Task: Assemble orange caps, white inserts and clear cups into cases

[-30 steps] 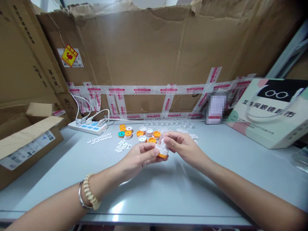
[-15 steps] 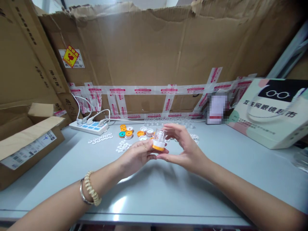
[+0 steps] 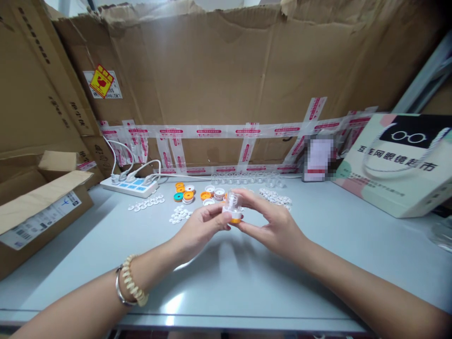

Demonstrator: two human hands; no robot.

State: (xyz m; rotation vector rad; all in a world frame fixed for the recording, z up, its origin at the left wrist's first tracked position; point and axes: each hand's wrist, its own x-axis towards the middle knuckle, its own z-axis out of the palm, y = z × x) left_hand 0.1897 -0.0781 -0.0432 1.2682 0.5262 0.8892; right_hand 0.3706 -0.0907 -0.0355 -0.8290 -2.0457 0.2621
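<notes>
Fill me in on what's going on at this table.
A person is holding a small jar over the table in both hands. The left hand grips its white and orange base, while the right hand has fingers at the clear top and thumb near the base. Something white shows inside, too small to make out. Beyond the hands lie orange, white and green caps, piles of white discs and a row of clear cups.

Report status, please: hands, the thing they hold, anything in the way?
Left hand, right hand both on cup. See-through top, white and orange base. Caps beyond, on table; none seen blocking hands.
</notes>
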